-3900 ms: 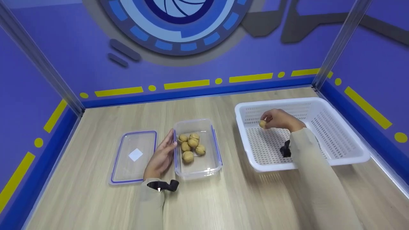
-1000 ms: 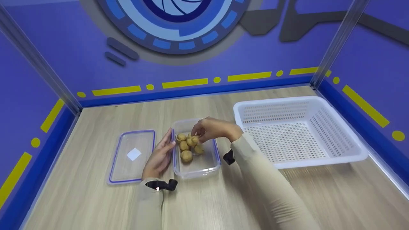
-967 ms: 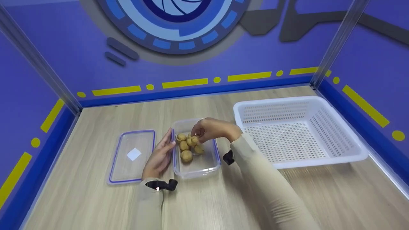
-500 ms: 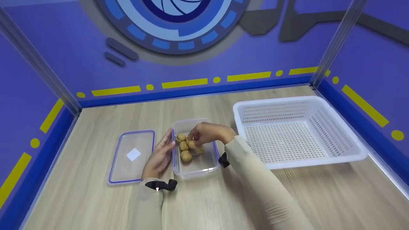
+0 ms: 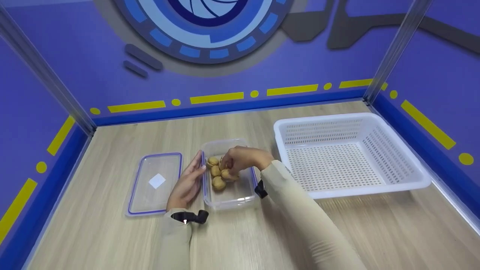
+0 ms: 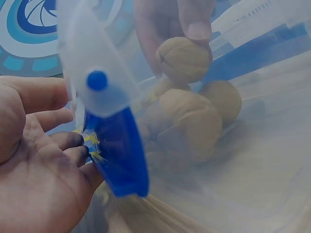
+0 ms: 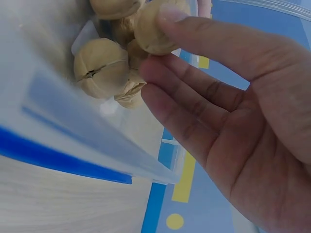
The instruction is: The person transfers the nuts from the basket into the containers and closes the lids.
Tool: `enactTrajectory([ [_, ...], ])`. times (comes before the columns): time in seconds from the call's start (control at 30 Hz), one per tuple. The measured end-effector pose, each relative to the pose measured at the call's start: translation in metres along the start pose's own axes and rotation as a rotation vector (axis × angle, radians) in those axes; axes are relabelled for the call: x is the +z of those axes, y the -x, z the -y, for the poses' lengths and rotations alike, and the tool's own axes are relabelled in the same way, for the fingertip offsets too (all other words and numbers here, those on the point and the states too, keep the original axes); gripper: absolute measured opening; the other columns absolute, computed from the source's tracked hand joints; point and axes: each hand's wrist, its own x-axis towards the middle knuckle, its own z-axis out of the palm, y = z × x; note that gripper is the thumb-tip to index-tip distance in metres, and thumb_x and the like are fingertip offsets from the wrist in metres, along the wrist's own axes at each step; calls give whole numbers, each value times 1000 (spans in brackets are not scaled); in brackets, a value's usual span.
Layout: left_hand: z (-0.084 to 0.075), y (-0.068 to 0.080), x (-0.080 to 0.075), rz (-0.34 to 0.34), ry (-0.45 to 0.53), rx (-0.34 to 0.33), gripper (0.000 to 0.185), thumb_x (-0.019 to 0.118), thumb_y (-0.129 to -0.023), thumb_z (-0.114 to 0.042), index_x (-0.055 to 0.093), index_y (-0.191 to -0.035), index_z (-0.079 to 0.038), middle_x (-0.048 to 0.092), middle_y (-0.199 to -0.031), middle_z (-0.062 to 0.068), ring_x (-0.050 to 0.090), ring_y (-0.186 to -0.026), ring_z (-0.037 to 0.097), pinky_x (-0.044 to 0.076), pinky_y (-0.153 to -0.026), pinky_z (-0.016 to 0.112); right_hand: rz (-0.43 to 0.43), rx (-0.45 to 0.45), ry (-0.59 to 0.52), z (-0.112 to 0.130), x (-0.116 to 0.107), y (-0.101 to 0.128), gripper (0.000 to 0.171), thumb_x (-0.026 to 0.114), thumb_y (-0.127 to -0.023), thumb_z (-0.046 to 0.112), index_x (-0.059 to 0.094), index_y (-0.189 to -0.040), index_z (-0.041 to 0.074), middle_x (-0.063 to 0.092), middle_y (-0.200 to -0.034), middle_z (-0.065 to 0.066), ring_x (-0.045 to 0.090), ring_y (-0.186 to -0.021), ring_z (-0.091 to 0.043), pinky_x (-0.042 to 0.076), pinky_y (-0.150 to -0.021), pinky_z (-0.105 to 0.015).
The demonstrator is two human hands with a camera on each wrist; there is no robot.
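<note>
In the head view, a clear plastic food container with blue clips holds several walnuts. My right hand reaches down into it. A walnut is pinched between the thumb and fingers in the right wrist view, just over the other walnuts. The left wrist view shows this pinched walnut through the container's cloudy wall. My left hand rests against the container's left side, palm facing it and fingers extended. A blue clip hangs beside those fingers.
A clear lid with a blue seal and a white label lies left of my left hand. To the right stands a white perforated basket with nothing in it. Purple panels border the wooden table.
My right hand has come from the basket to the container with a walnut. Over the last second it has sunk slightly lower and leftward among the walnuts. My left hand stays put.
</note>
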Motion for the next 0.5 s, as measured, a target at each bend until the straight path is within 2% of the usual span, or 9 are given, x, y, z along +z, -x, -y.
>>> enactTrajectory([
  [0.5,1,0,-1,0,11,2,67,41,-96,4,8,-154,-7,-7,-163,5,-12,-149,18,-7,-122,32,54,75,5,2,5,-2,28,73,-77,1,75,-103,11,63,-76,5,52,-69,-5,43,-60,-15],
])
